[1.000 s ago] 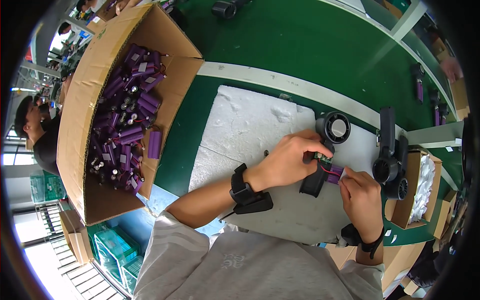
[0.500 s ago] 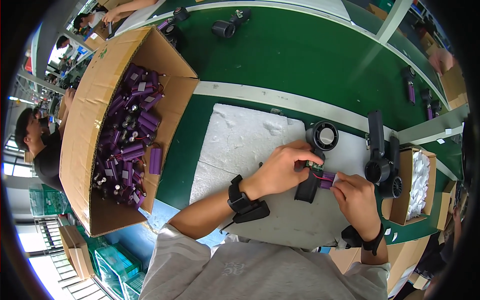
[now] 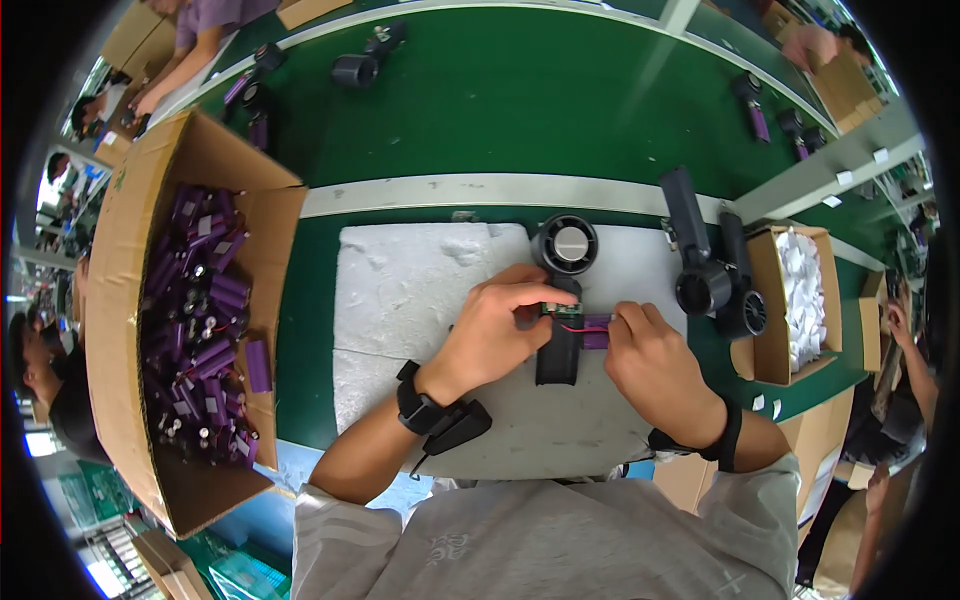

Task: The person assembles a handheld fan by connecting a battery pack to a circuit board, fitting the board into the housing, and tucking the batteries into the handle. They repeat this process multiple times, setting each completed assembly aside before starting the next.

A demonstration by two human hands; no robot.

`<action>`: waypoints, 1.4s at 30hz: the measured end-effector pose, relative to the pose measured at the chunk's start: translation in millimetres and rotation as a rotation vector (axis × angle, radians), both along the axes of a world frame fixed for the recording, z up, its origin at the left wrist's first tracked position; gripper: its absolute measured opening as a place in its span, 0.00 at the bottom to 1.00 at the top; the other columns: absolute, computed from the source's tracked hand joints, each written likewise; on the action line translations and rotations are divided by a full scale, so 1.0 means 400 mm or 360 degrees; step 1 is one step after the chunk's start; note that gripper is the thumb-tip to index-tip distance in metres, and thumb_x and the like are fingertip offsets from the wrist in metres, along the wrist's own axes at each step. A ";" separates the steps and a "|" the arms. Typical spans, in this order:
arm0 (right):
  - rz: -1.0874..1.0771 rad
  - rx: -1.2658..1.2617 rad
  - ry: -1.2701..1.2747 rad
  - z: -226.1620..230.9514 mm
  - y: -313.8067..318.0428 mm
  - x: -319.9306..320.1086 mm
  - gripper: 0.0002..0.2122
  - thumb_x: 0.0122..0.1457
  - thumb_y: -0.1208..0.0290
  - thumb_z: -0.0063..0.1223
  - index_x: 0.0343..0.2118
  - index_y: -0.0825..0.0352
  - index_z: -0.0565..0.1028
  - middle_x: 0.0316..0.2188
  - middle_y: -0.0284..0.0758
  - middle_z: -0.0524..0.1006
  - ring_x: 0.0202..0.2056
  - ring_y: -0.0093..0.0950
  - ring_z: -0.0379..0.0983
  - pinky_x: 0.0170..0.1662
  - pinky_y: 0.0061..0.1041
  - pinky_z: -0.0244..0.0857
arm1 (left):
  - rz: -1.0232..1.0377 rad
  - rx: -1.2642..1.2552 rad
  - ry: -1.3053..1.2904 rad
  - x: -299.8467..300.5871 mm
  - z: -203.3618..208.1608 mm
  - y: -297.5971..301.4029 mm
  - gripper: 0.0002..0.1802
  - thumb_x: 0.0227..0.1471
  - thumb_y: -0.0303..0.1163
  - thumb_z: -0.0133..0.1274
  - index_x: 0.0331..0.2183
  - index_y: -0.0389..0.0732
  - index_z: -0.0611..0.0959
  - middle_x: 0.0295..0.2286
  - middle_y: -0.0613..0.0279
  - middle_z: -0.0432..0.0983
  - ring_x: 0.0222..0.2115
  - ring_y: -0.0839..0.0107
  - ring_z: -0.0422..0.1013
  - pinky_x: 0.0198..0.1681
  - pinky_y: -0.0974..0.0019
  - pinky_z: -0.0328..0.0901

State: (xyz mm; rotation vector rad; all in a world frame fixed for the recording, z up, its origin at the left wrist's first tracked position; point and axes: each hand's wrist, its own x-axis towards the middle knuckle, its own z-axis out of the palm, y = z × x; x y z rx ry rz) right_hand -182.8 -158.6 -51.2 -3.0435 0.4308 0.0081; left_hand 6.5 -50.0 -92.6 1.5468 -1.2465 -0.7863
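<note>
A black handheld fan lies on the white foam sheet, its round head pointing away from me and its handle toward me. A green circuit board shows in its opened neck. My left hand is closed around the neck, thumb and forefinger at the board. Just right of the handle lies a purple battery pack, joined to the board by a red wire. My right hand pinches at the right end of this pack; its fingertips partly cover it.
A large cardboard box of purple battery packs stands at left. Black fans lie to the right, beside a small box of white pieces. Beyond a pale rail, more fan parts lie on a green surface. Other people work around.
My view has turned, so the scene sits further left. My right hand has closed more over the battery pack's end. My left hand stays at the fan's neck.
</note>
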 end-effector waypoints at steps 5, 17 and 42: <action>0.0159 0.0220 -0.0093 0.023 -0.043 0.001 0.05 0.47 0.82 0.54 0.27 0.73 0.70 0.31 0.42 0.67 0.34 0.37 0.69 0.38 0.33 0.68 | 0.0069 -0.0140 0.0052 -0.009 -0.008 -0.004 0.20 0.38 0.17 0.55 0.36 0.44 0.85 0.37 0.59 0.76 0.26 0.69 0.72 0.32 0.68 0.69; 0.0017 0.0995 -0.0115 0.078 -0.162 -0.008 0.04 0.51 0.82 0.50 0.29 0.72 0.67 0.28 0.40 0.68 0.29 0.38 0.70 0.34 0.31 0.65 | 0.0113 -0.0047 0.0083 -0.013 -0.005 -0.001 0.19 0.39 0.17 0.56 0.36 0.44 0.86 0.37 0.59 0.76 0.26 0.71 0.71 0.33 0.70 0.69; 0.0010 0.2879 0.0130 -0.027 -0.076 -0.001 0.25 0.54 0.82 0.53 0.56 0.66 0.62 0.43 0.38 0.71 0.39 0.29 0.74 0.39 0.27 0.69 | 0.0112 -0.0033 -0.0256 -0.002 0.008 -0.003 0.19 0.37 0.17 0.61 0.36 0.43 0.87 0.39 0.49 0.78 0.32 0.64 0.78 0.34 0.69 0.72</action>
